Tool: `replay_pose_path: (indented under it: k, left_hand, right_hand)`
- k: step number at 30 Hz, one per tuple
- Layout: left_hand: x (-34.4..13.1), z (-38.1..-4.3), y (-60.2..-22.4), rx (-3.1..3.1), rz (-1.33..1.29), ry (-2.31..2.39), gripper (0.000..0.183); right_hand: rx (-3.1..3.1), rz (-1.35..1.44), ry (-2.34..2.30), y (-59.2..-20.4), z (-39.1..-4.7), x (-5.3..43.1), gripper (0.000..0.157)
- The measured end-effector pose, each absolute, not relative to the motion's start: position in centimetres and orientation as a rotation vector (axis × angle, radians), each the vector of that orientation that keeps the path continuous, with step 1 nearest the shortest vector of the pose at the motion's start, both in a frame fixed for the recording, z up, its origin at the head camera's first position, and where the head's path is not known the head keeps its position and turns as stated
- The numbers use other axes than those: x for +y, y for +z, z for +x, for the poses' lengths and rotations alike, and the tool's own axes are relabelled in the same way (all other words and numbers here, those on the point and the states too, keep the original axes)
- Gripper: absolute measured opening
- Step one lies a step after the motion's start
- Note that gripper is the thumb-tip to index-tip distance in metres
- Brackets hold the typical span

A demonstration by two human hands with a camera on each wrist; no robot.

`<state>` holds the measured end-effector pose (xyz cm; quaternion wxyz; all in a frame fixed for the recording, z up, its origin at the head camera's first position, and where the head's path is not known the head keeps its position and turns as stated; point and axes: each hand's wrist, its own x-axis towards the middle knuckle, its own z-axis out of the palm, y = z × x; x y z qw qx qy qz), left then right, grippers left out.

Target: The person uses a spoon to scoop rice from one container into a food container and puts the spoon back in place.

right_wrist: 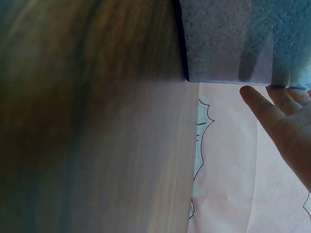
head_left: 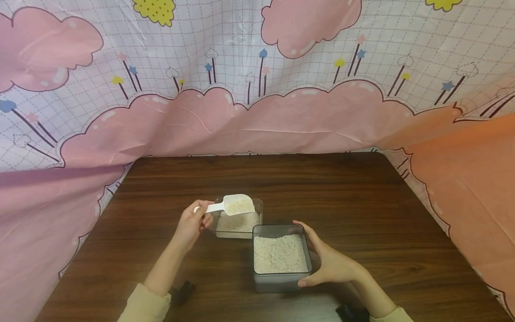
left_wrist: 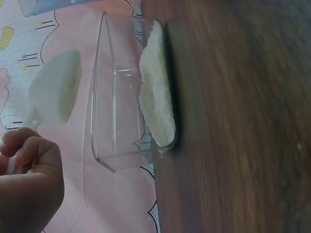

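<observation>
My left hand [head_left: 191, 226] pinches the handle of a white scoop [head_left: 217, 207], which bears some rice and hangs above a clear container [head_left: 260, 210]. Inside that container lies a low bed of rice [head_left: 237, 225]. In the left wrist view the scoop [left_wrist: 57, 90] is raised apart from the clear container [left_wrist: 104, 97]. My right hand [head_left: 331, 261] holds a deeper grey see-through container [head_left: 277, 284] by its right side, thumb at the near corner and fingers toward the far one. Rice [head_left: 281, 255] fills much of it. The right wrist view shows fingertips [right_wrist: 248, 92] against its wall.
Both containers stand close together on a dark wooden table [head_left: 322, 188]. A patterned pink and white cloth [head_left: 241, 125] hangs behind the table and along its sides.
</observation>
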<state>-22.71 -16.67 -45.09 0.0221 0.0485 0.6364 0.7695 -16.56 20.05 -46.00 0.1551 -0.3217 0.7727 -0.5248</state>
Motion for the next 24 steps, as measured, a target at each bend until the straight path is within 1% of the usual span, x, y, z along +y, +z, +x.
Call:
replay_pose_path:
  k: [5,11,16,20,24]
  left_hand:
    - [-16.5,-22.8,-44.8,2.133,0.145,2.201,0.027]
    - [-15.7,-23.1,-44.8,2.295,0.322,2.025,0.023]
    - [-15.1,-23.0,-44.4,2.502,0.445,1.795,0.023]
    - [-15.0,-22.8,-43.7,2.636,0.527,1.598,0.025]
    - [-14.8,-22.4,-42.5,2.765,0.643,1.394,0.021]
  right_hand:
    - [2.211,-0.932,-1.501,-46.1,-16.5,20.1,0.122]
    - [2.213,-0.936,-1.508,-46.1,-16.6,20.1,0.122]
    - [2.215,-0.939,-1.508,-46.2,-16.6,20.1,0.122]
    - [2.214,-0.942,-1.509,-46.3,-16.6,20.1,0.122]
    - [2.213,-0.942,-1.513,-46.3,-16.6,20.1,0.122]
